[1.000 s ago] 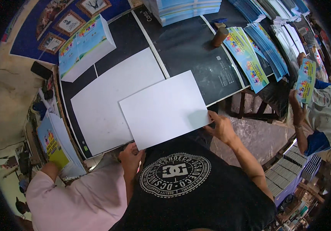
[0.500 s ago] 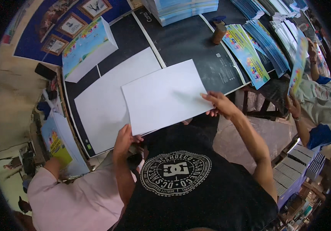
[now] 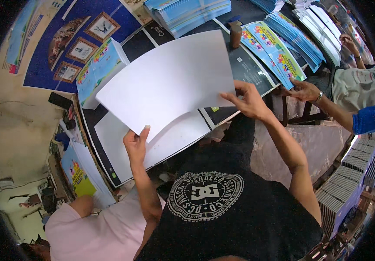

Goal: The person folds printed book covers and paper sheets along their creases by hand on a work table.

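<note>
A large white paper sheet (image 3: 170, 78) is held up and bowed above the table; whether it is one sheet or several I cannot tell. My left hand (image 3: 136, 145) pinches its near left corner, thumb on top. At the near right corner, my right hand (image 3: 249, 99) grips the edge with the thumb over the paper. Beneath it, more white paper (image 3: 183, 135) lies flat on the black tabletop (image 3: 250, 69), partly covered by the raised sheet. Just beyond the raised sheet's left edge stands a thick stack of blue printed sheets (image 3: 98, 71), partly hidden.
Another tall printed stack (image 3: 192, 17) sits at the back. Beside it stands a brown cylinder (image 3: 235, 35), then fanned printed covers (image 3: 274, 52). A co-worker's hand (image 3: 304, 90) touches those covers. A person in pink (image 3: 96, 226) is close at left. Bound stacks (image 3: 342, 187) stand lower right.
Both hands have raised the white sheet; it was flatter and now bows upward, away from me. The co-worker's near hand has moved to the printed covers at the right table edge.
</note>
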Available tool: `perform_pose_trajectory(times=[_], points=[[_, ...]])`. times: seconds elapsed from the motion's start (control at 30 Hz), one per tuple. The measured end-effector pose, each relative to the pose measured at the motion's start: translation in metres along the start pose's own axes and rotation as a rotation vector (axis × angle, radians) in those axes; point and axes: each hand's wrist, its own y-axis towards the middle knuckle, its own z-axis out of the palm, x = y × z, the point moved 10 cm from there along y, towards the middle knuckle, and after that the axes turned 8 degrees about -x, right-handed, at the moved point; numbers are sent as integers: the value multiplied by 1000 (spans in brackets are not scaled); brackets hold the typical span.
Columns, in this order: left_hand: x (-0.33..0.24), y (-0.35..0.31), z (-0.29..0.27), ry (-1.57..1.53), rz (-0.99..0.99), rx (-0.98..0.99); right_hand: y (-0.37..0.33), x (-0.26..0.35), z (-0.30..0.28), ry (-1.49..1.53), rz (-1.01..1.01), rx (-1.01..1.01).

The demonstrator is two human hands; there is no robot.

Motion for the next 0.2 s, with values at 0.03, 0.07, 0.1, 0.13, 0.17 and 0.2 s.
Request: perform_pose_trajectory(times=[0.03,0.07,0.1,0.13,0.17,0.2], points=[[-4,2,-2,-61,43,13,0,4,-3,-46,-25,-10],[-7,4,-2,-50,55,22,-2,13,-3,-21,-70,-6],[-5,6,-3,-50,57,21,-2,12,-2,-20,-72,-7],[1,9,-3,-4,57,8,-1,11,-3,-50,-116,-41],[6,12,-3,40,58,-6,1,9,-2,-80,-161,-77],[6,13,-1,6,84,-25,0,6,-4,-81,-164,-83]])
